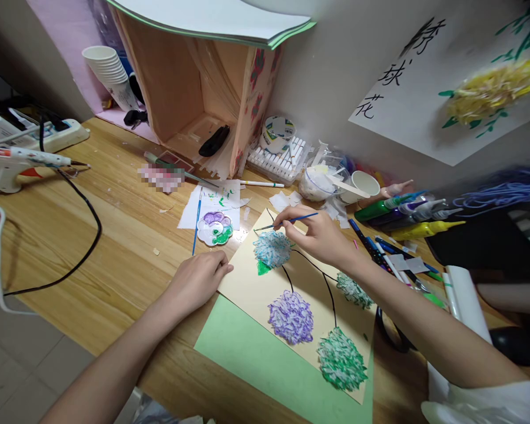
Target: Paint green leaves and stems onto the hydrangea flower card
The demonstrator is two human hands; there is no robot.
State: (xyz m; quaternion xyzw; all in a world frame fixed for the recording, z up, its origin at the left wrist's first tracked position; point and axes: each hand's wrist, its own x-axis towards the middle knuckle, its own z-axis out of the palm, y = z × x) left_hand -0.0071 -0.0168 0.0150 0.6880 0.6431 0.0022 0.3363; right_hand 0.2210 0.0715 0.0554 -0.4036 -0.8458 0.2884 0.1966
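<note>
My right hand (313, 232) pinches a thin paintbrush (307, 217) with a blue handle. Its tip touches or hovers just over the cream paper (251, 277), beside a light blue textured flower (272, 248) with one green leaf (262, 267). Purple (290, 317) and green (342, 359) flowers, joined by black stems, also stand out on this sheet. A smaller green flower (352, 288) is partly hidden by my right forearm. My left hand (201, 280), fingers curled in, rests on the table at the paper's left corner; I see nothing in it.
Under the cream paper lies a green sheet (251, 359). A flower-shaped palette (214, 228) with purple and green paint sits beside a second brush (197, 221). Behind are an open box (216, 82) and a marker set (274, 162). A glue gun (22, 160) and cord lie left, paint bottles (415, 229) right.
</note>
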